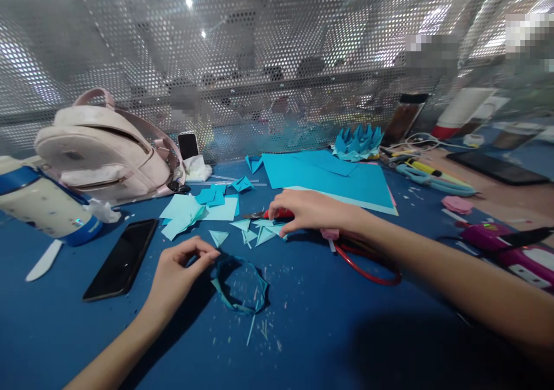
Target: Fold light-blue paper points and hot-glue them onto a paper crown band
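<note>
A ring of folded teal paper (264, 289) lies on the blue table in front of me. My left hand (184, 266) is at its upper left edge, thumb and forefinger pinched together on it. Farther right, my right hand (307, 210) reaches over a cluster of small pale folded paper triangles (265, 235), its thumb and fingers apart and curved downward. Scissors with red handles (283, 213) lie partly hidden behind that hand. One loose pale triangle (219, 237) sits between the hands, just above the ring.
Pale and blue paper squares (182, 211) and large blue sheets (329, 176) lie behind. A spiky blue paper piece (357, 143) stands at the back. Phone (121, 260), tumbler (47, 202) and backpack (104, 147) are left; a red cable (367, 276) and purple glue gun (497, 246) are right.
</note>
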The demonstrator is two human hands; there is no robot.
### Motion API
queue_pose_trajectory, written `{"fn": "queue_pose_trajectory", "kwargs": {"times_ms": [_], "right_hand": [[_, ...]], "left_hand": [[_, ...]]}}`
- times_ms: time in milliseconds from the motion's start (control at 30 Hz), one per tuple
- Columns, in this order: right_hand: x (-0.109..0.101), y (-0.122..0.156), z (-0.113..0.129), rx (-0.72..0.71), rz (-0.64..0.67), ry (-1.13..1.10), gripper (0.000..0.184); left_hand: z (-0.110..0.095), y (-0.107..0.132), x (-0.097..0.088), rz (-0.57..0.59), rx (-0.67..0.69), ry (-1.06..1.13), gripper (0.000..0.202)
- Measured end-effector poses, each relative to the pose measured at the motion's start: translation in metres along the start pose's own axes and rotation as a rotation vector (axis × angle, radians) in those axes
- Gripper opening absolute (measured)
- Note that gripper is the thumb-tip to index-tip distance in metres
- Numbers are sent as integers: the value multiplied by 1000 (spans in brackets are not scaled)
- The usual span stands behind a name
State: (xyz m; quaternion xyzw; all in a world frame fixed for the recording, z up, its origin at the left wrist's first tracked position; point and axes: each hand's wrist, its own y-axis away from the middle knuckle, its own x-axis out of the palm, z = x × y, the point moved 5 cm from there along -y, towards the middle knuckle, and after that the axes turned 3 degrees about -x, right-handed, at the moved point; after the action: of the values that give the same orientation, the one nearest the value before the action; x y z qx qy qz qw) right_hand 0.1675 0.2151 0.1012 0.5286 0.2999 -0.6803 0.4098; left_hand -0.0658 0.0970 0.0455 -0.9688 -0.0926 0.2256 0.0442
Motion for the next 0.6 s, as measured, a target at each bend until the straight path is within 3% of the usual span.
{"fn": "queue_pose_trajectory", "kwargs": {"times_ms": [267, 600], "right_hand": [[9, -3, -1, 77, 47, 2, 6], [10, -2, -5, 89, 78, -48, 10]], "left_hand": [[-8, 1, -1, -20, 31, 18, 23], [-5, 1, -1, 16, 44, 1, 29]]}}
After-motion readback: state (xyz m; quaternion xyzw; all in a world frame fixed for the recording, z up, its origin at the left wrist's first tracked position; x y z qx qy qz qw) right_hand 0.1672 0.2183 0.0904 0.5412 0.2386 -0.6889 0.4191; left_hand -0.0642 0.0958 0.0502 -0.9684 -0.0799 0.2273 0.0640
